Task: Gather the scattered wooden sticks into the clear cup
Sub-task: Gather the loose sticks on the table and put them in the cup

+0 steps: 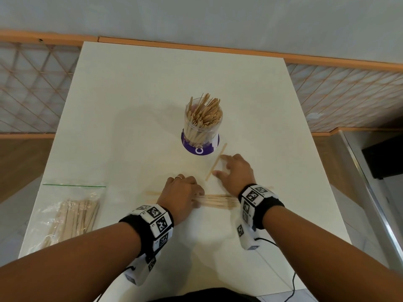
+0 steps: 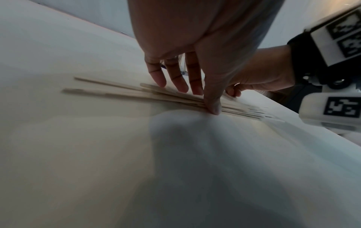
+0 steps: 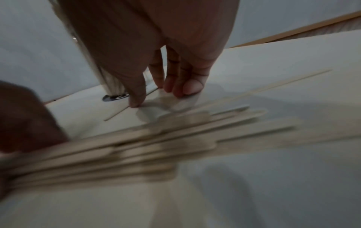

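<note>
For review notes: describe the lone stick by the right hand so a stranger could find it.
On the white table stands a clear cup full of sticks. By its base, one stick lies alone and diagonal at the fingertips of the right hand, unlike the sideways pile nearer the camera.

You work at a white table (image 1: pixel 152 88) set against a pale grey wall (image 1: pixel 196 14) with orange wooden trim (image 1: pixel 196 45) along its base. Orange-lined lattice panels (image 1: pixel 32 83) flank the table on both sides, and brown flooring (image 1: pixel 19 166) shows at your left. At your right stand a metal rail (image 1: pixel 376 205) and a dark box (image 1: pixel 383 158); light is soft, shadows faint.
</note>
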Demonstrator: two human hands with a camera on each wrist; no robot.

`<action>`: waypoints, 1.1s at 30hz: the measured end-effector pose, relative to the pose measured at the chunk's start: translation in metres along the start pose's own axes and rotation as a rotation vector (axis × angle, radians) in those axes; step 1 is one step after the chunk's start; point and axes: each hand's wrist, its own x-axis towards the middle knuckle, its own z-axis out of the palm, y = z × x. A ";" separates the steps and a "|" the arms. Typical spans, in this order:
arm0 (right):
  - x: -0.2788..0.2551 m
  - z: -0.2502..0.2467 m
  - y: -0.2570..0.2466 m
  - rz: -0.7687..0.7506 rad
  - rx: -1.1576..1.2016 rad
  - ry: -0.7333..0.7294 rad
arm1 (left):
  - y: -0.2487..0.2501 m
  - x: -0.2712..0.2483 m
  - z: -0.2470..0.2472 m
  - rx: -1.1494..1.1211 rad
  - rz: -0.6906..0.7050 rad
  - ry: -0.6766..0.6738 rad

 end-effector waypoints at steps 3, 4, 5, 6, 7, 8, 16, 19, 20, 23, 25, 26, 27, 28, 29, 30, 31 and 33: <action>-0.011 0.006 -0.009 -0.127 -0.022 -0.102 | 0.004 0.004 -0.002 0.042 -0.042 0.087; -0.015 0.004 -0.008 -0.158 -0.019 -0.119 | 0.005 0.006 -0.004 0.048 -0.053 0.097; -0.018 -0.002 -0.004 -0.182 -0.008 -0.103 | 0.004 0.010 -0.006 0.050 -0.058 0.083; -0.019 -0.010 0.002 -0.195 -0.010 -0.070 | 0.004 0.013 -0.008 0.049 -0.056 0.047; -0.019 -0.019 0.013 -0.193 -0.036 -0.046 | 0.004 0.017 -0.009 0.048 -0.044 0.002; -0.019 -0.030 0.025 -0.181 -0.098 -0.050 | 0.004 0.021 -0.009 0.049 -0.025 -0.038; -0.024 -0.047 0.072 -0.036 -0.139 -0.123 | -0.004 0.018 -0.003 0.107 0.188 -0.173; -0.014 -0.034 0.058 -0.048 -0.050 -0.067 | -0.020 0.002 -0.004 -0.010 0.166 -0.159; -0.012 -0.029 0.050 -0.053 -0.029 -0.063 | -0.023 -0.003 -0.005 -0.050 0.126 -0.146; -0.009 -0.011 0.022 -0.129 -0.001 -0.070 | -0.026 -0.016 -0.010 -0.146 0.053 -0.103; -0.012 -0.003 0.008 -0.191 -0.018 -0.119 | -0.028 -0.022 -0.011 -0.147 0.075 -0.051; -0.014 0.000 0.002 -0.224 -0.041 -0.157 | -0.029 -0.025 -0.011 -0.150 0.071 -0.013; -0.017 0.001 -0.001 -0.261 -0.058 -0.184 | -0.030 -0.029 -0.011 -0.143 0.047 0.027; -0.021 0.002 -0.004 -0.300 -0.061 -0.190 | -0.030 -0.034 -0.011 -0.111 0.003 0.062; -0.025 0.001 -0.005 -0.336 -0.059 -0.173 | -0.030 -0.040 -0.011 -0.048 -0.072 0.071; -0.028 -0.001 -0.005 -0.361 -0.076 -0.154 | -0.029 -0.048 -0.012 0.031 -0.166 0.049; -0.031 -0.007 -0.003 -0.364 -0.120 -0.151 | -0.027 -0.053 -0.012 0.105 -0.248 0.004; -0.032 -0.017 0.001 -0.354 -0.289 -0.228 | -0.027 -0.063 -0.010 0.161 -0.350 -0.079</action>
